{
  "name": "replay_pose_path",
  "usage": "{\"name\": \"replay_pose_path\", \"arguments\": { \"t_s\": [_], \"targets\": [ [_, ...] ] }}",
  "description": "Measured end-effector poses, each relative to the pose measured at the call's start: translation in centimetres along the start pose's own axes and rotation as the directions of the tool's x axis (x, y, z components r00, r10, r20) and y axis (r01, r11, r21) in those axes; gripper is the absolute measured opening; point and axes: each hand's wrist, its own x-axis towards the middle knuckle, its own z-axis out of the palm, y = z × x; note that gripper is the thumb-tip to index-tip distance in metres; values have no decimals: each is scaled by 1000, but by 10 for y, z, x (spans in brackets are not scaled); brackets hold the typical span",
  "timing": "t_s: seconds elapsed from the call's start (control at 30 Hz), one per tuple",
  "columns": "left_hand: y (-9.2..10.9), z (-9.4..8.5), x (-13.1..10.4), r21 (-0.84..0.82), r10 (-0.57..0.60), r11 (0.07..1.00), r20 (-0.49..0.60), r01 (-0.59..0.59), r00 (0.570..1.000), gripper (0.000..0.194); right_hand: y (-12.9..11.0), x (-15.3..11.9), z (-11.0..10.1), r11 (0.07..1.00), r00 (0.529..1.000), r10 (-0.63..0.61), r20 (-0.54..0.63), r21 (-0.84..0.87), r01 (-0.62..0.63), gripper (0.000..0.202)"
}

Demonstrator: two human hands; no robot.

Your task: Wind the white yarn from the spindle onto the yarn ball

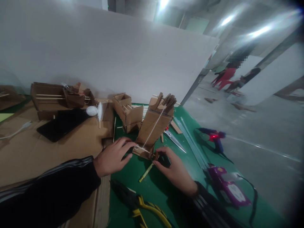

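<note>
I see the cardboard ramp [152, 118] extend forward-right between left hand [114, 158], fingertips apart, and right hand [177, 171], seemingly pinching a brown piece [156, 155].

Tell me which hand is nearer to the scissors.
Right. The right hand is on the near side of the scissors, not touching them; the left hand is farther, at the lower left of the cardboard model.

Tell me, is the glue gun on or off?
The glue gun looks on: a red light glows on it. I can't tell whether it's hot.
</note>
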Motion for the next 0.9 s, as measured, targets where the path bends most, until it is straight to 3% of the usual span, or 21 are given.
{"name": "replay_pose_path", "arguments": {
  "t_s": [0.9],
  "targets": [
    [1, 0, -1, 14, 0, 1000, 12, 0, 1000, 35, 3, 1, 4, 999, 999, -28, -29, -18, 28, 27]
  ]
}}
